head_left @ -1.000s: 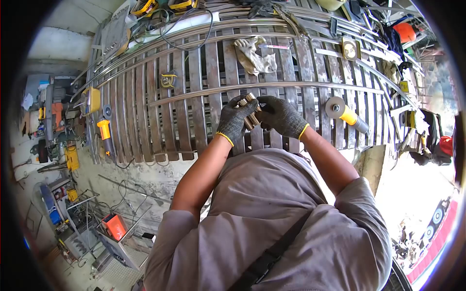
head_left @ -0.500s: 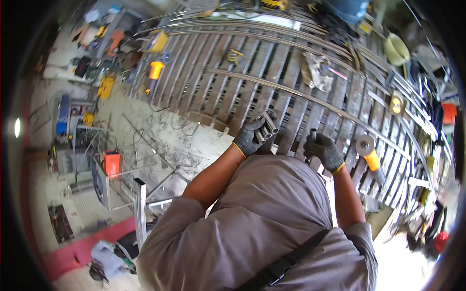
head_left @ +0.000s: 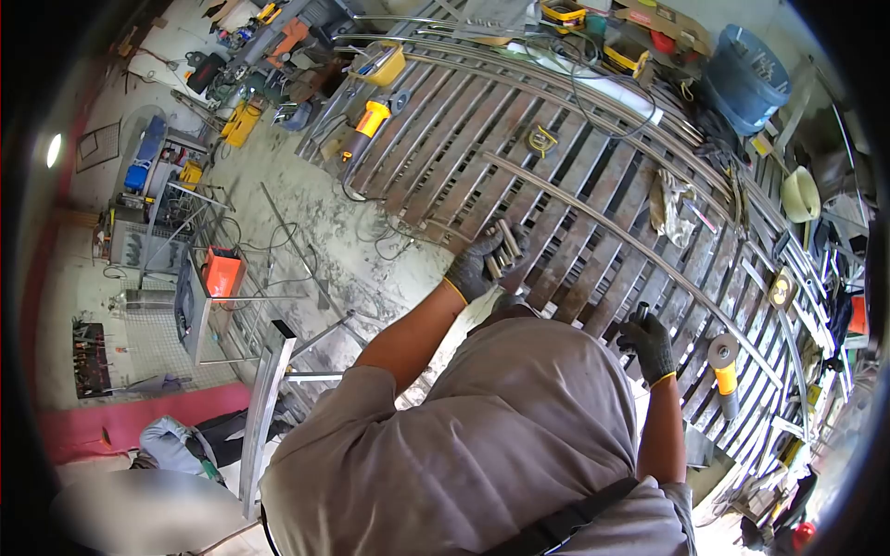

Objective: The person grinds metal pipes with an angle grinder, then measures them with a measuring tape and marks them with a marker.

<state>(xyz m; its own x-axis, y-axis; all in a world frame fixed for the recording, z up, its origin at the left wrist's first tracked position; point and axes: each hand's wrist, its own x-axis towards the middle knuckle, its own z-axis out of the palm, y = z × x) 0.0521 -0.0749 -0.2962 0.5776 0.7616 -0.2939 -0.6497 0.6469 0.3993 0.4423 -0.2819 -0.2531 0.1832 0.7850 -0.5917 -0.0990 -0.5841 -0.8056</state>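
In my gloved left hand [head_left: 473, 267] are a few short metal tubes [head_left: 506, 243], bunched together with their ends sticking out past the fingers. My gloved right hand [head_left: 651, 347] is closed around one short metal tube [head_left: 642, 311], whose end shows above the fist. Both hands are just in front of my body, over the near edge of a slatted metal table [head_left: 577, 295]. An angle grinder [head_left: 724, 367] with a yellow body lies on the slats to the right of my right hand. Beyond the hands, a long metal bar [head_left: 630, 239] lies across the slats.
Farther up the table are a tape measure [head_left: 541, 141], a crumpled cloth [head_left: 671, 209] and a second grinder [head_left: 369, 128]. A blue bucket [head_left: 744, 82] stands at the far right. Left of me, a metal frame [head_left: 266, 408] and an orange box [head_left: 222, 272] stand above the floor.
My view has turned, so the table appears shifted to the right and tilted. The hands are farther apart, each still holding its tubes. The left hand sits nearer the table's left side.
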